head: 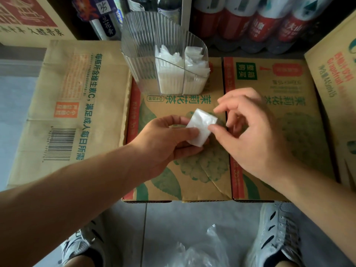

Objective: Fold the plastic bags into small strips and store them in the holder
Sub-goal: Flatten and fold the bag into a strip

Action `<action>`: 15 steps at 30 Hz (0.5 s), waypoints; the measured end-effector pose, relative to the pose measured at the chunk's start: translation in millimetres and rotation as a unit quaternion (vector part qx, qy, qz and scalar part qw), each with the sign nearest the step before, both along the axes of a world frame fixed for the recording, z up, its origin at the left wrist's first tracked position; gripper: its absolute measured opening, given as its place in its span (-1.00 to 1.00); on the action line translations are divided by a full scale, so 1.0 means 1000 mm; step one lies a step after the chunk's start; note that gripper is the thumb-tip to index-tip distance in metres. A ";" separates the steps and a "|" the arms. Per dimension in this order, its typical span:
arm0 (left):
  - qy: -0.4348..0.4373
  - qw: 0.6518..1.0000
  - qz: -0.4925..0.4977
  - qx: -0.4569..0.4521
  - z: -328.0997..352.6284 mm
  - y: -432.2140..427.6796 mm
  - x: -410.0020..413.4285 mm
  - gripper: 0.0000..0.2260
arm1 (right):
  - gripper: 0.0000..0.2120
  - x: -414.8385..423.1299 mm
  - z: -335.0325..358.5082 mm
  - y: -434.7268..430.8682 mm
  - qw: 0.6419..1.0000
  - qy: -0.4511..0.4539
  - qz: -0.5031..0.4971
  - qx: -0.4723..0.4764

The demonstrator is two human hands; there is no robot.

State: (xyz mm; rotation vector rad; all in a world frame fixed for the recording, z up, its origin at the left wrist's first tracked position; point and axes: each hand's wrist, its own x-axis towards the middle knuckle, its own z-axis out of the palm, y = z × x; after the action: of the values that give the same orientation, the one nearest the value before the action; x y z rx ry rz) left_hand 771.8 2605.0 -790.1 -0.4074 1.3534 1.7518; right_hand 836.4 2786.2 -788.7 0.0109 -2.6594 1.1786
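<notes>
A white plastic bag folded into a small flat packet (201,127) is pinched between the thumb and fingers of my left hand (165,139), just above the cardboard box top (169,105). My right hand (248,130) is at the packet's right edge, thumb and forefinger tips touching it. The clear ribbed plastic holder (146,60) stands on the box behind my hands, with several folded white bags (181,66) upright in its right part. More loose clear plastic bags (200,251) lie on the floor between my feet.
Printed cardboard boxes surround the work spot: one at the left (67,97), one under my right hand (279,89), one at the far right (335,74). Packs of bottles (260,22) stand behind. My grey shoes (279,236) rest on the tiled floor.
</notes>
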 end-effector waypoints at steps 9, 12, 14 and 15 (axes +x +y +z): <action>-0.019 1.000 0.012 0.019 0.004 -0.003 -0.008 -0.86 | -0.76 0.001 -0.015 0.005 0.979 0.048 0.155 0.127; -0.014 0.999 0.010 0.031 0.006 -0.002 -0.010 -0.90 | -0.80 -0.005 -0.019 0.007 0.982 0.065 0.137 0.112; -0.003 0.999 -0.013 0.050 0.009 -0.003 -0.013 -0.90 | -0.86 -0.008 -0.019 0.006 0.991 0.052 0.111 0.050; 0.011 0.998 -0.031 0.051 0.011 -0.005 -0.016 -0.87 | -0.88 -0.008 -0.019 0.005 0.995 0.039 0.096 0.012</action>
State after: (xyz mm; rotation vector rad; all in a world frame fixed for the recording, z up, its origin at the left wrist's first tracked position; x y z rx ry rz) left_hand 756.3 2600.0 -779.0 -0.2872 1.2736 1.7700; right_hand 828.0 2791.0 -807.6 0.3177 -2.6506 1.1755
